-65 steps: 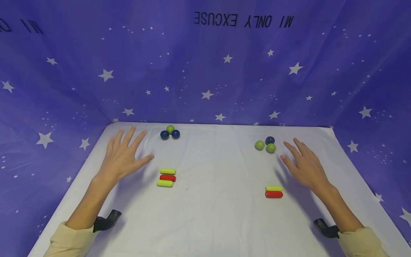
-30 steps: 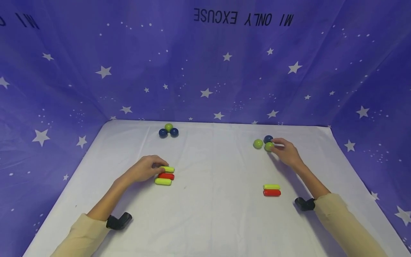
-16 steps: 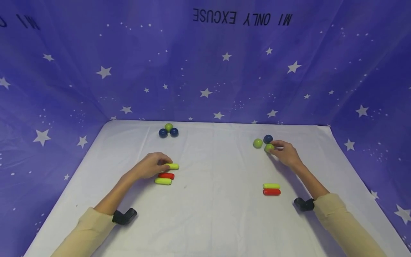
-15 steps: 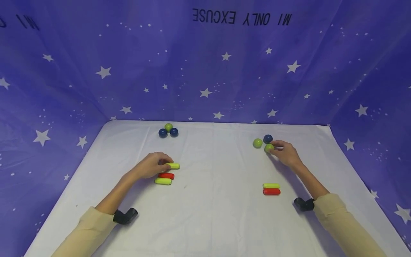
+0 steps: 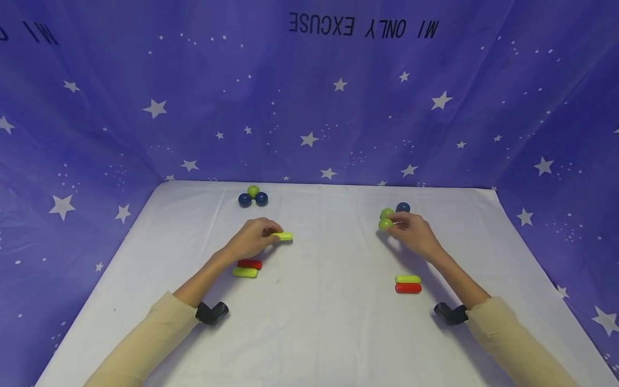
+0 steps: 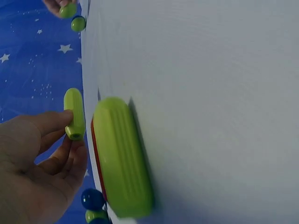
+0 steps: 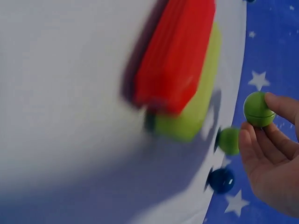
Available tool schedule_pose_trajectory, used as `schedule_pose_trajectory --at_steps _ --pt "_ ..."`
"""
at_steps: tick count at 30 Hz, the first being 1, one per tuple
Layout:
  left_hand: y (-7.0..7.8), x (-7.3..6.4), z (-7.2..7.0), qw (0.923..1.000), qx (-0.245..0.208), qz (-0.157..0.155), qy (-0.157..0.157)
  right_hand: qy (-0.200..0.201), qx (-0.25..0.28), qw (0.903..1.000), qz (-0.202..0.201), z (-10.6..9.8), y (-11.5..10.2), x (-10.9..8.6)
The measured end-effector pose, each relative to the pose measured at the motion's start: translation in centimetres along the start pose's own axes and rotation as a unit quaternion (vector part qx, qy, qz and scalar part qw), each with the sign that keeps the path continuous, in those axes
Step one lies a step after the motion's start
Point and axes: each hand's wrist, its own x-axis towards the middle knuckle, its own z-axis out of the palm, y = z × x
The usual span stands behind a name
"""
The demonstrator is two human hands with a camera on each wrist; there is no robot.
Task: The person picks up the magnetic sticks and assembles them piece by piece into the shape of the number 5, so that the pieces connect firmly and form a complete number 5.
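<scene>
My left hand point(image 5: 255, 237) pinches a yellow-green, faceted plastic rod point(image 5: 284, 236) between thumb and fingers, raised above the white tabletop. In the left wrist view the same rod point(image 6: 74, 114) shows a small hole in its end. Below it lie a red rod point(image 5: 249, 264) and another yellow-green rod point(image 5: 245, 273), side by side. At the right, my right hand point(image 5: 413, 234) pinches a green ball point(image 5: 385, 224), which the right wrist view shows held off the table. Just behind it sit a second green ball point(image 5: 387, 213) and a dark blue ball point(image 5: 403, 207), partly covered by the fingers.
A green ball point(image 5: 253, 191) and two dark blue balls point(image 5: 261, 199) stand together at the back left. Nearer on the right lie a yellow-green rod point(image 5: 408, 279) and a red rod point(image 5: 408, 288). A purple star-printed curtain point(image 5: 309, 97) encloses the white table point(image 5: 319, 322).
Both hands came down from open; the left took the back yellow-green rod and carried it right and away from the others. The right took the front green ball and moved it left.
</scene>
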Motion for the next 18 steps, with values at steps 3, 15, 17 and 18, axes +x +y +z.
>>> schedule_pose_trajectory --at_steps 3,15,17,18 --pt "0.4 0.7 0.5 0.9999 -0.007 -0.001 0.008 -0.013 0.024 0.9996 0.001 0.7 -1.0 0.4" --pt "2.2 3.4 2.1 0.9986 -0.017 -0.031 0.038 -0.08 0.089 0.9928 0.0 3.2 -2.8 3.0" --pt "2.5 3.8 2.4 0.9985 -0.023 -0.035 0.035 -0.086 0.089 0.9923 0.009 3.6 -2.8 3.3" --pt "2.6 4.1 2.6 0.9986 -0.025 -0.035 0.031 -0.089 0.089 0.992 0.013 3.8 -2.8 3.5"
